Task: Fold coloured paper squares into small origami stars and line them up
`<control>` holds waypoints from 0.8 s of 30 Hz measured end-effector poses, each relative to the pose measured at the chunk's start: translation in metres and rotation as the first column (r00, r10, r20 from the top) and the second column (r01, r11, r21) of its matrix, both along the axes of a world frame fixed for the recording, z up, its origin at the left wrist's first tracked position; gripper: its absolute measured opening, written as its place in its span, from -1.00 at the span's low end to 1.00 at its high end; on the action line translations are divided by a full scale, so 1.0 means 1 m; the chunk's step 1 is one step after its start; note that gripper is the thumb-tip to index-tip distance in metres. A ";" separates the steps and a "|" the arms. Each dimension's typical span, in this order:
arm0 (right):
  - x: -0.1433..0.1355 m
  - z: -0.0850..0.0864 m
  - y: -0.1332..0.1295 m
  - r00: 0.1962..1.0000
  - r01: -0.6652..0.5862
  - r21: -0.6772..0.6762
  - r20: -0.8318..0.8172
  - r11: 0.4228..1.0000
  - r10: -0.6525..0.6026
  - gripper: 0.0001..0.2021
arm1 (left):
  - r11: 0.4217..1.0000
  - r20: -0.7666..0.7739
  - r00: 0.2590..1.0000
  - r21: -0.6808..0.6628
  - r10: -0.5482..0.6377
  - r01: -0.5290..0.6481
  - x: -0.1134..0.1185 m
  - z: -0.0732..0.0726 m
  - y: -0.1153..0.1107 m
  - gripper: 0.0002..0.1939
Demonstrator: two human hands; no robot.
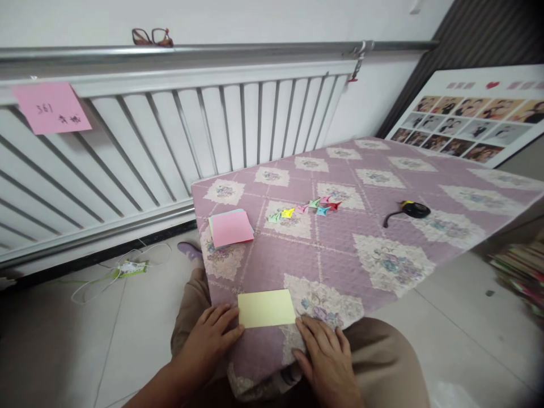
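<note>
A pale yellow rectangle of paper (266, 309) lies flat near the front edge of the table. My left hand (212, 334) rests at its left side, fingers stretched out, with fingertips by the paper's edge. At the opposite side, my right hand (325, 351) lies with its fingers extended and the fingertips close to the lower right corner. Neither hand grips the sheet. Farther back on the left is a stack of coloured square paper (232, 228), pink on top. Several small folded paper pieces (322, 211) in different colours sit in a loose group beyond the yellow sheet.
A purple floral cloth (293, 260) covers the table. To the right lies a black object with a thin curved arm (415, 209). A white radiator (255, 119) runs behind, with glasses (152, 37) on the pipe above and a pink note (51, 107). A power strip (132, 268) is on the floor.
</note>
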State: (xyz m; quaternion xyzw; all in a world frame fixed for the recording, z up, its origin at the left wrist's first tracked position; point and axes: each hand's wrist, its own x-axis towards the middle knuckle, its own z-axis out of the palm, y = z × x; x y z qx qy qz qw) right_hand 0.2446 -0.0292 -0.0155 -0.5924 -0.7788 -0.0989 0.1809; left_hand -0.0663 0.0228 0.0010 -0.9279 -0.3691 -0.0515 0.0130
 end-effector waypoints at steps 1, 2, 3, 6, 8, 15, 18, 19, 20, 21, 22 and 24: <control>0.004 0.002 0.000 1.000 0.021 0.011 -0.009 1.000 -0.020 -0.66 | 1.000 -0.004 1.000 -0.007 0.004 -0.004 0.001 0.000 0.000 -0.63; 0.007 0.004 0.001 0.999 0.046 0.024 -0.028 0.999 -0.045 -0.69 | 1.000 -0.002 1.000 -0.010 0.008 -0.008 0.001 0.000 0.000 -0.63; 0.007 0.008 0.002 0.996 0.076 0.041 -0.055 0.996 -0.074 -0.71 | 1.000 0.002 1.000 -0.010 0.012 -0.012 0.002 0.000 0.000 -0.64; -0.006 0.020 0.009 0.981 0.117 0.093 -0.168 0.989 -0.101 -0.77 | 1.000 0.052 0.998 0.018 0.024 -0.025 0.005 0.001 0.000 -0.67; -0.027 0.026 0.017 0.973 0.024 0.084 -0.229 0.996 -0.005 -0.82 | 0.998 0.104 0.994 0.056 0.024 -0.030 0.007 0.001 0.000 -0.70; -0.084 0.020 0.043 0.943 -0.170 -0.008 -0.293 0.985 0.161 -0.67 | 0.986 0.299 0.954 0.160 0.006 -0.056 0.010 -0.017 0.002 -0.85; -0.080 0.015 0.048 0.949 -0.187 -0.023 -0.263 0.982 0.175 -0.65 | 0.992 0.355 0.934 0.095 0.041 -0.080 0.014 -0.020 0.001 -0.89; -0.078 0.014 0.048 0.950 -0.193 -0.028 -0.257 0.981 0.179 -0.65 | 0.993 0.372 0.926 0.063 0.066 -0.096 0.016 -0.019 0.001 -0.86; -0.076 0.014 0.048 0.950 -0.195 -0.032 -0.254 0.980 0.181 -0.66 | 0.993 0.388 0.917 0.035 0.094 -0.116 0.019 -0.017 0.001 -0.82; -0.075 0.014 0.047 0.951 -0.196 -0.034 -0.252 0.980 0.181 -0.67 | 0.990 0.400 0.909 0.018 0.119 -0.137 0.023 -0.015 0.001 -0.79; -0.075 0.014 0.046 0.950 -0.197 -0.031 -0.252 0.980 0.183 -0.67 | 0.988 0.406 0.904 0.023 0.132 -0.154 0.027 -0.013 0.002 -0.77; -0.076 0.015 0.045 0.948 -0.199 -0.027 -0.259 0.980 0.185 -0.68 | 0.980 0.407 0.907 0.109 0.112 -0.169 0.035 -0.011 0.006 -0.83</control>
